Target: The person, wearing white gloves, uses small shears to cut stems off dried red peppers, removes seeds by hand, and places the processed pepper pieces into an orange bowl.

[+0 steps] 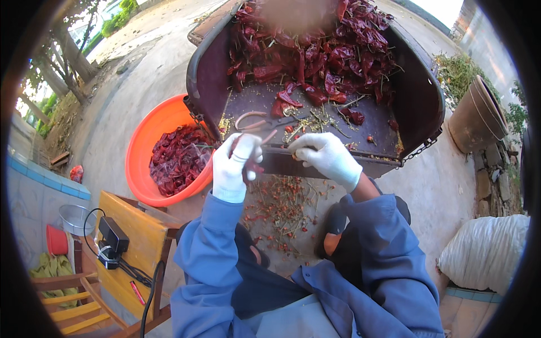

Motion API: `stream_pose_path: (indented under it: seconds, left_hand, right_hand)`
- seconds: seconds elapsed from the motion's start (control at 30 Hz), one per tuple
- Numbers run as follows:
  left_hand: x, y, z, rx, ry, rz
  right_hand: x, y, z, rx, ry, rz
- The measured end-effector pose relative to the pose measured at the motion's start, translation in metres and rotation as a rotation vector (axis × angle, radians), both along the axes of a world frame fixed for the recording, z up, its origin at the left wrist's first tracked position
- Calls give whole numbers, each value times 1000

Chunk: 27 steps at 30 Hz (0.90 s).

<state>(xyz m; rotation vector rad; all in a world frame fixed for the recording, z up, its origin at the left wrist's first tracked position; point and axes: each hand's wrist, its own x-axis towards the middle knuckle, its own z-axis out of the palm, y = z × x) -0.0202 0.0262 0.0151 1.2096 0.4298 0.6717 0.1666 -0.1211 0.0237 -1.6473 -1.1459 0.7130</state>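
My left hand, in a white knit glove, is closed on a dried red chili pepper, partly hidden by the fingers. To its right my right hand, gloved alike, has its fingertips pinched together near the cart's front edge; a small brownish bit shows at them. Scissors with reddish handles lie on the cart bed beyond my hands, among stems and pale seeds. A big heap of dried red chili peppers fills the far part of the cart. Left of my left hand, an orange basin holds chili pieces.
Stems and red bits litter the ground between my feet. At left stand a wooden stool bearing black adapters and cables, and a wooden chair. A chain hangs at the cart's right corner; a brown bucket and white sack are at right.
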Motion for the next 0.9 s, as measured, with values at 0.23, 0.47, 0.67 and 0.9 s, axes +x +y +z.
stream_pose_path:
  seconds: [0.23, 0.47, 0.67, 0.9]
  left_hand:
    - [0, 0, 2, -118, 72, -11]
    - [8, -9, 6, -53, 156, -17]
    - [10, -7, 5, -41, 160, 11]
    - [17, -3, 0, -11, 114, 144]
  right_hand:
    - [50, 70, -39, 311, -804, -467]
    - [74, 111, -67, -63, -942, -478]
    - [74, 106, -56, -152, -929, -571]
    - [59, 62, -23, 159, 218, -260]
